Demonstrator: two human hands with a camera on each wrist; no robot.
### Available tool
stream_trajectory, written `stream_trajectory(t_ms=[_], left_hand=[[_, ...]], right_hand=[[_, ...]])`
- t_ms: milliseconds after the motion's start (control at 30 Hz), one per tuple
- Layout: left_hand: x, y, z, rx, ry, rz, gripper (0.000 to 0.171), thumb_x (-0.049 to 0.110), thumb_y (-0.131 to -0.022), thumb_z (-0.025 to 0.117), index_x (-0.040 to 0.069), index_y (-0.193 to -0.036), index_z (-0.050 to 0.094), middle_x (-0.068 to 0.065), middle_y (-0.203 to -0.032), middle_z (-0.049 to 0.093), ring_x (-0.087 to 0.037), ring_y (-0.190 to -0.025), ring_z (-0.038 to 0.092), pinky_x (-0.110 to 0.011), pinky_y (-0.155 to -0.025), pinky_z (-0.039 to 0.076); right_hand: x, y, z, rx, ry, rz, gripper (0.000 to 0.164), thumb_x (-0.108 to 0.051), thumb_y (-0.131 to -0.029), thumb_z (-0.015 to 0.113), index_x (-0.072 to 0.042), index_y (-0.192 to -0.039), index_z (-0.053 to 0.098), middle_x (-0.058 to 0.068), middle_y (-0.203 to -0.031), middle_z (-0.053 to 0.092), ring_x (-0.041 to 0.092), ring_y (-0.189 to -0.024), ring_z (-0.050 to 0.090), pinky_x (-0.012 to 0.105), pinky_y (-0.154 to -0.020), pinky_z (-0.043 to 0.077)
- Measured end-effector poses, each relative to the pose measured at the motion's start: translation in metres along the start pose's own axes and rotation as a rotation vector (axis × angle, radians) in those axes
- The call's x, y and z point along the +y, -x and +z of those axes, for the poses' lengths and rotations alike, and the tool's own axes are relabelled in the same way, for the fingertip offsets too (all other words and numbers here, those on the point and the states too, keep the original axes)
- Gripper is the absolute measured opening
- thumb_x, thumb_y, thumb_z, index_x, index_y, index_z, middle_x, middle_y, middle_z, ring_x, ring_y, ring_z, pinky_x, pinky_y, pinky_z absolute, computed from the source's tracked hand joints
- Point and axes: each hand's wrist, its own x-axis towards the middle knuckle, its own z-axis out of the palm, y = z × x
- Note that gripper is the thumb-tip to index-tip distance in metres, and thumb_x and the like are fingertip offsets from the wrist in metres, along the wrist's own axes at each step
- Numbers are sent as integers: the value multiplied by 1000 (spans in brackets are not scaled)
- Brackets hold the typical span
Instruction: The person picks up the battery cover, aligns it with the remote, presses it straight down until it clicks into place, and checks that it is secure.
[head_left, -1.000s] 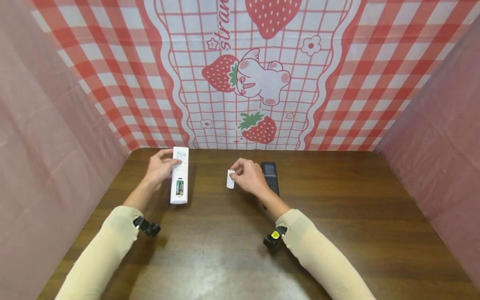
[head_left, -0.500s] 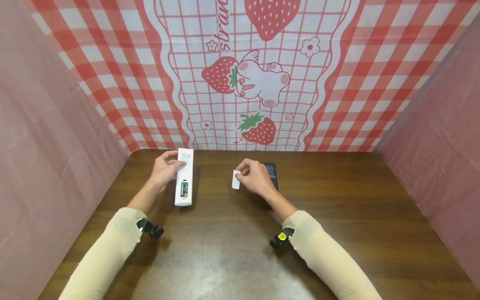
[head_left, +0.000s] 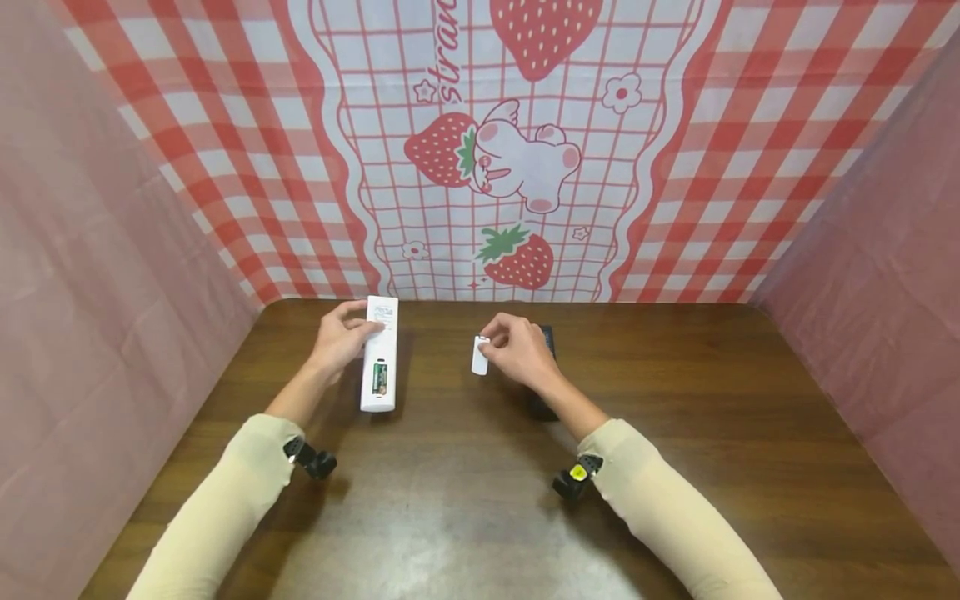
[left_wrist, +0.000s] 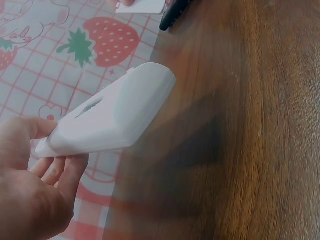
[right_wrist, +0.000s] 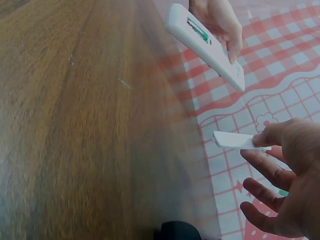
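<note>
Currently, white remote control point(head_left: 381, 346): raised off the wooden surface point(head_left: 450, 475) in the left hand point(head_left: 337, 343), its printed back turned up toward the person and its uncovered battery slot toward the near end.
Left hand's grip: thumb across the printed face, fingers beneath, pinching the far end and leaving the slot unobstructed.
Remote's handling: probably light and stiff, likely hard plastic; the smooth shell may be a little slippery. Held by one end, it could tip under pressure near the slot; a hold on both long sides nearer the middle would steady it.
Green battery point(head_left: 377, 378): seated in the slot, small and rigid by its look; best left free of fingers.
Small white cover point(head_left: 480, 357): held in the air by the right hand point(head_left: 519, 350), well apart from the remote, pinched at its far end between thumb and forefinger, the other fingers spread loosely.
Cover's handling: very light, thin and stiff, I judge; any small tabs would be the fragile part, so its flat faces or long edges suit a pinch.
Black object point(head_left: 545, 408): on the surface, partly hidden by the right hand and wrist; neither hand appears to hold it.
</note>
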Motion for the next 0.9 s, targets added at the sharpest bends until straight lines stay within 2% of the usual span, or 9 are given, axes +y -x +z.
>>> stream_trajectory(t_ms=[233, 567, 900], left_hand=[[2, 1, 8, -5, -1, 5, 64, 6, -107, 67, -1, -167, 45, -39, -152, 65, -2, -80, 72, -21, -75, 69], [4, 6, 14, -30, 17, 23, 65, 3, -107, 68, -3, -167, 43, -40, -149, 66, -3, -80, 72, -22, -76, 70], [5, 2, 24, -53, 25, 17, 66, 6, -107, 71, -1, -167, 44, -38, -152, 65, -3, -81, 73, -23, -77, 70]], right_hand=[[1, 6, -9, 10, -7, 18, 15, -18, -99, 82, -9, -111, 81, 12, -101, 87, 28, -92, 81, 42, -86, 64], [2, 6, -18, 11, 9, -8, 16, -18, -99, 82, -9, -112, 81, 12, -100, 87, 27, -91, 81, 36, -79, 61], [7, 12, -30, 33, 16, -12, 15, -15, -98, 82, -9, -112, 81, 13, -100, 87, 28, -90, 80, 30, -75, 55]])
